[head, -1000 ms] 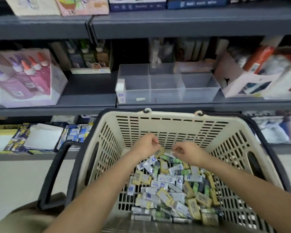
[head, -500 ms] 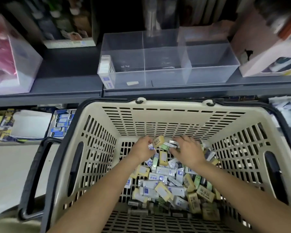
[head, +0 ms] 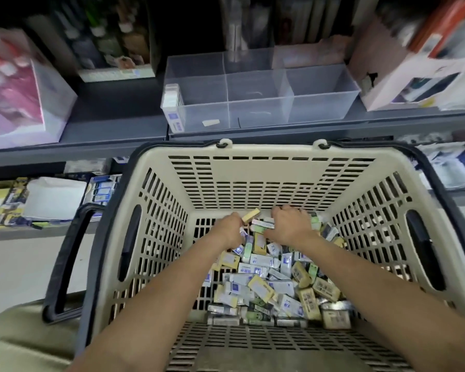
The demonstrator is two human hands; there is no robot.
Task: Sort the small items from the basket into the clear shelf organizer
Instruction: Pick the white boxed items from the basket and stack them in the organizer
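Small items (head: 266, 280) heap toward the near right corner of the basket's floor. One yellow packet (head: 250, 215) is pinched in the fingertips of my left hand (head: 227, 228) above the heap's far end. My right hand (head: 290, 224) curls down onto packets just beside it; I cannot tell whether it grips any. Slotted beige basket (head: 269, 162) walls surround both. Beyond its far rim the clear organizer (head: 253, 114) stands on a grey shelf (head: 118, 135), with white packs (head: 172, 103) at its left end.

A shop: stocked display shelves (head: 113, 131) behind a shopping basket (head: 253, 167).
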